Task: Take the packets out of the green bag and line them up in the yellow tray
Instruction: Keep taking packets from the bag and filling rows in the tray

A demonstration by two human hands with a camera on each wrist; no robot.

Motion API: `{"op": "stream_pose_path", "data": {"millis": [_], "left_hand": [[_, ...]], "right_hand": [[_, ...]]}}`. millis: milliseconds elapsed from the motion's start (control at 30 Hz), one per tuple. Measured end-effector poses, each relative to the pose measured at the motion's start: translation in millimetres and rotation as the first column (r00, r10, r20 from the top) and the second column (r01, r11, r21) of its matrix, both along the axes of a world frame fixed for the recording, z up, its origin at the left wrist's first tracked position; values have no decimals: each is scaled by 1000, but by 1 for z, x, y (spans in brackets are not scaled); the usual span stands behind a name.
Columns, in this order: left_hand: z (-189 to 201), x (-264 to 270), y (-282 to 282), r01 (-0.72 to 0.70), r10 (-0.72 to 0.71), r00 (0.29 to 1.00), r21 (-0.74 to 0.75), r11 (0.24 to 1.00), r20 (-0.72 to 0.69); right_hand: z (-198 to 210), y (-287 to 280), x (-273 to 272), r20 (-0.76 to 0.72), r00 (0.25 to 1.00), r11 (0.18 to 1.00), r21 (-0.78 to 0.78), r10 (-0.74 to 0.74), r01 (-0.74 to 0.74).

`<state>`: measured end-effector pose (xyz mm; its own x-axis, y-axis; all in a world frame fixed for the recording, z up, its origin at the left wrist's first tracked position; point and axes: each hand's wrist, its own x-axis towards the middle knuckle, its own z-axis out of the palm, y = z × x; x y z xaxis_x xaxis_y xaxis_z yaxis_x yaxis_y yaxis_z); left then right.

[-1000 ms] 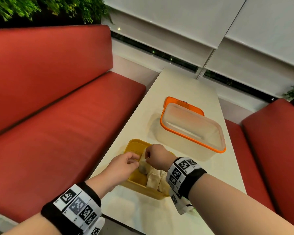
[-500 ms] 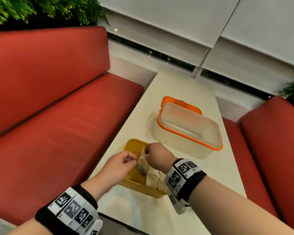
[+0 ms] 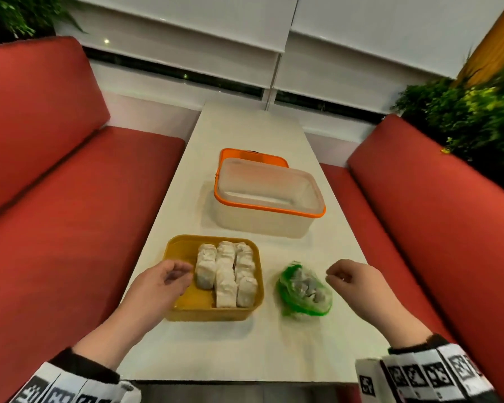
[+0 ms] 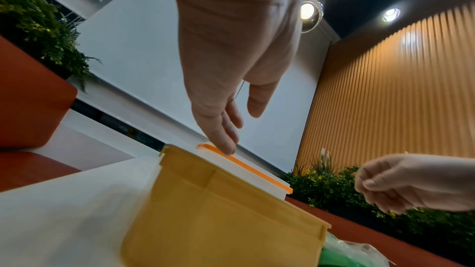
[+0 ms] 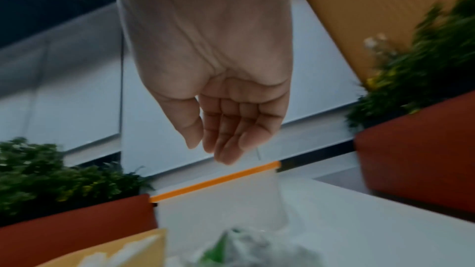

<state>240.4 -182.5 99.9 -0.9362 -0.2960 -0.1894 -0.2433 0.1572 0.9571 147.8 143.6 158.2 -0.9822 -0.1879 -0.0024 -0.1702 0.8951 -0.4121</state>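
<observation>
From the head camera, the yellow tray point(image 3: 186, 311) sits on the white table point(image 3: 245, 344) at about 7 o'clock from the table's middle. White packets point(image 3: 226, 273) stand in three close rows along its right half. The green bag point(image 3: 303, 289) lies just beside the tray at its 3 o'clock, open on top, with grey packets showing inside. The left hand point(image 3: 160, 283) hovers over the tray's left edge, fingers loosely curled, holding nothing. The right hand point(image 3: 352, 282) hangs at the bag's 3 o'clock, near but apart from it, fingers loosely curled and empty. A clear box with an orange rim point(image 3: 269, 209) stands at 12 o'clock from the tray.

From the left wrist, the left hand point(image 4: 231, 80) is relaxed above the tray's wall point(image 4: 231, 220), with nothing in it; the right hand point(image 4: 401, 182) shows at 3 o'clock, loosely curled.

From the right wrist, blurred, the right hand point(image 5: 218, 96) hangs empty with fingers gently bent above the bag point(image 5: 244, 249).
</observation>
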Motion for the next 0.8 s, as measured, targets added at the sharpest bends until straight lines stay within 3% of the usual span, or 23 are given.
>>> {"op": "stream_pose_path", "data": {"millis": [133, 300, 433, 533, 600, 667, 800], "left_hand": [[5, -6, 19, 13, -13, 1000, 8, 1000, -11], [12, -27, 58, 60, -60, 998, 9, 998, -22], [13, -45, 106, 170, -174, 984, -106, 980, -25], [5, -58, 142, 313, -315, 949, -257, 914, 37], [-3, -65, 165, 376, -364, 926, -318, 870, 99], [-10, -72, 185, 395, -355, 918, -361, 845, 176], [-18, -83, 208, 368, -280, 911, -289, 884, 303]], "right_hand": [[-28, 28, -3, 56, 993, 995, 33, -100, 98], [-59, 21, -19, 107, 990, 996, 3, -91, 92], [-69, 11, -26, 178, 984, 996, 84, -24, 9], [-78, 13, -29, 198, 980, 998, 60, 9, -21], [-81, 20, -32, 203, 979, 1000, 26, -3, -3], [-83, 27, -38, 306, 951, 997, -53, -31, 49], [-84, 29, -44, 507, 862, 954, -258, -1, 153]]}}
